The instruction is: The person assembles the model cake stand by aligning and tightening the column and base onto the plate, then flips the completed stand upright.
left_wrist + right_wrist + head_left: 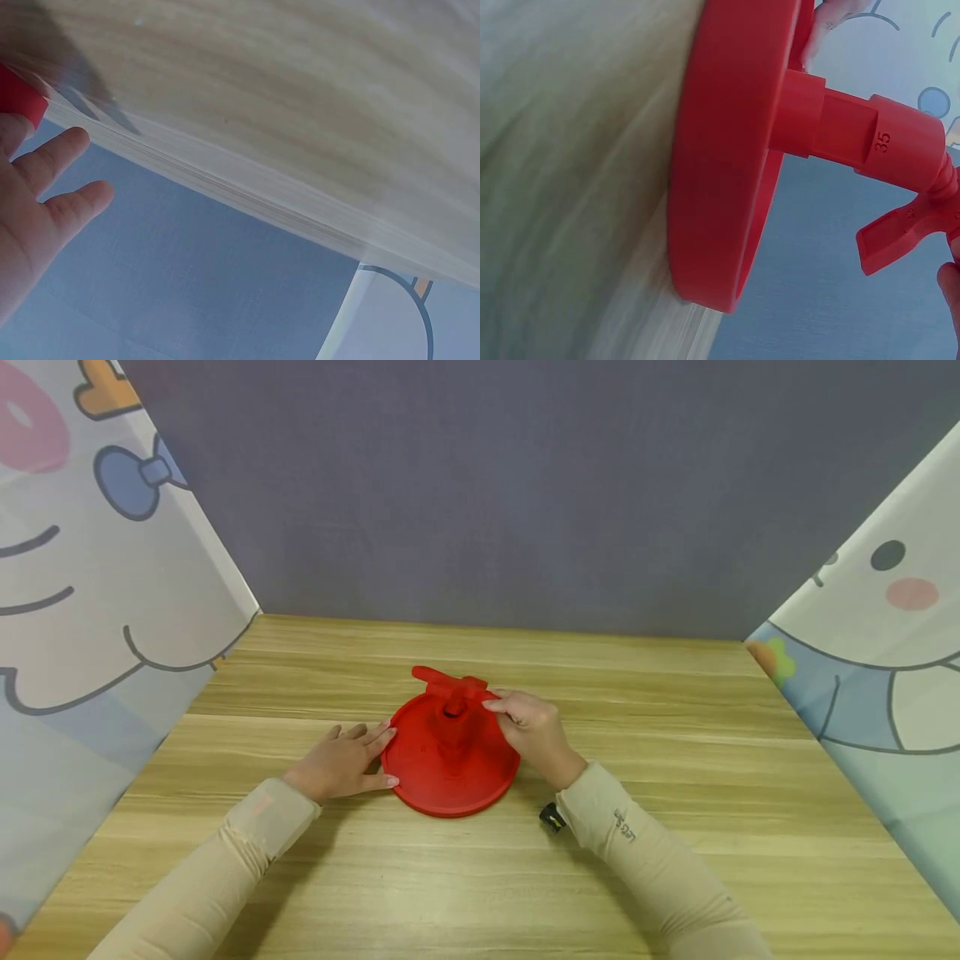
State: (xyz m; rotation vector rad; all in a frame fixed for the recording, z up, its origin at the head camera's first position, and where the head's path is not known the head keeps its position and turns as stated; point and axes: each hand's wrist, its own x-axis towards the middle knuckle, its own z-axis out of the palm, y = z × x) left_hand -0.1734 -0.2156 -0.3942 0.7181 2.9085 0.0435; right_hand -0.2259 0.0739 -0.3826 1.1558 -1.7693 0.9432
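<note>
A red round base [450, 793] lies flat on the wooden table. From its middle rises a red post [840, 127] marked 35 in the right wrist view. At the post's top sits a red winged screw [437, 677], with wings reaching out to either side. My right hand [534, 724] pinches the screw's right wing between thumb and fingers. On the left, my left hand [339, 766] touches the base's rim with its fingertips and thumb, fingers spread and mostly straight. Only the base's corner shows beside those fingers in the left wrist view.
A small black object [552, 817] lies on the table [420, 893] beside the right sleeve. A grey panel [480, 510] stands along the table's back edge. Cartoon-printed panels [900, 710] flank both sides.
</note>
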